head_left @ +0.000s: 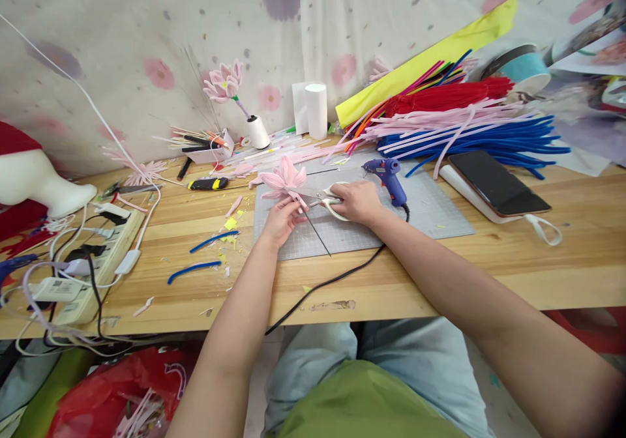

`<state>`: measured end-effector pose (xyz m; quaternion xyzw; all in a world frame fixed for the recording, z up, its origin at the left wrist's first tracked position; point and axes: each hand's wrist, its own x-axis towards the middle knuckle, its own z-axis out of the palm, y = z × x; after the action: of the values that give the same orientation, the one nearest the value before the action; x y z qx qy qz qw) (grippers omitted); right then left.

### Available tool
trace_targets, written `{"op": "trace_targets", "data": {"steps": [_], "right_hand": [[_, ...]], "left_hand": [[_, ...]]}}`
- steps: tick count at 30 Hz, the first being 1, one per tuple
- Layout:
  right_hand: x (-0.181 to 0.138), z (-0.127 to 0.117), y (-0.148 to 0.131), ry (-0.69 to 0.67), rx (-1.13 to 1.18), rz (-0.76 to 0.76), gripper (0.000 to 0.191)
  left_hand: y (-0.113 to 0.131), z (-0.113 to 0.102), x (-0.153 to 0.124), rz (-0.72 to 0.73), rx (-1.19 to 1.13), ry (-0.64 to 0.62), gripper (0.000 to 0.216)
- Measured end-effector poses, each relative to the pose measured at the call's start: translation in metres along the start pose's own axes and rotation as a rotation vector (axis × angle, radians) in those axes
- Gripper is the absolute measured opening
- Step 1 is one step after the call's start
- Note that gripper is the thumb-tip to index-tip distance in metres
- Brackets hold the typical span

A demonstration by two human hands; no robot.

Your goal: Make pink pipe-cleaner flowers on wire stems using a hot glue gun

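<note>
My left hand (284, 221) is closed around the base of a pink pipe-cleaner flower (283, 178), whose dark thin stem (317, 231) slants down to the right. The petals spread out above my fingers. In my right hand (359, 202) is a pair of scissors (335, 208) with white handles, its blades pointing left at the underside of the flower, close to my left fingertips. Whether the blades touch the flower I cannot tell. Beneath both hands lies a grey cutting mat (352, 239). A blue glue gun (391, 180) rests on the mat just beyond my right hand.
Bundles of red, pink and blue pipe cleaners (469, 135) lie at the back right, behind a phone (499, 184). A finished flower (225, 83) stands in a white spool (257, 131). A power strip (98, 268) with tangled cables sits left. Blue pieces (194, 272) and scraps litter the table.
</note>
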<state>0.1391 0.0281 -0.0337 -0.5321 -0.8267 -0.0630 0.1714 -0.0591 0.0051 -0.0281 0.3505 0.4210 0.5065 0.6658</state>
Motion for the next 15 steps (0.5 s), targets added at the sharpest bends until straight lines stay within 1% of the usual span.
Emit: {"op": "trace_targets", "data": {"steps": [3,5,8,11,15], "right_hand": [[0.001,-0.002,0.007,0.07,0.037,-0.038,0.036],[0.003,-0.002,0.012,0.104,0.053,-0.074,0.035],[0.003,-0.001,0.014,0.118,0.052,-0.109,0.034],[0.003,0.0,0.011,0.111,0.047,-0.135,0.032],[0.002,0.0,0.008,0.11,0.044,-0.131,0.03]], "left_hand": [[0.007,0.0,-0.002,-0.005,-0.109,0.038,0.015],[0.012,-0.001,-0.003,-0.012,-0.196,0.029,0.018],[0.017,-0.002,-0.004,-0.035,-0.279,0.01,0.021],[0.016,-0.003,-0.004,-0.026,-0.281,0.03,0.019],[0.013,-0.002,-0.004,-0.004,-0.24,0.005,0.02]]}}
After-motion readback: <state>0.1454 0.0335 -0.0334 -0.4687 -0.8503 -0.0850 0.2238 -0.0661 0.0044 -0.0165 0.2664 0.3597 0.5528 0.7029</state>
